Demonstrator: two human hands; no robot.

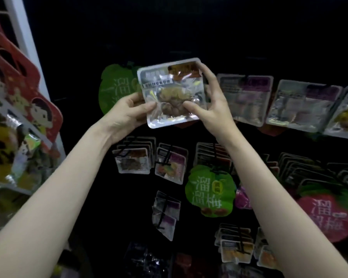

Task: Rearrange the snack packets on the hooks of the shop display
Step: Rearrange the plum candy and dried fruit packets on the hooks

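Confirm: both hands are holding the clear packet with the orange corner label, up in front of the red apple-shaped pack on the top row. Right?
Not quite. In the head view the left hand and right hand do hold the clear packet with the orange corner label, but the apple-shaped pack behind it on the top row is green, not red.

Dark display wall (189, 27); snack packets (247, 97) on hooks (214, 155).
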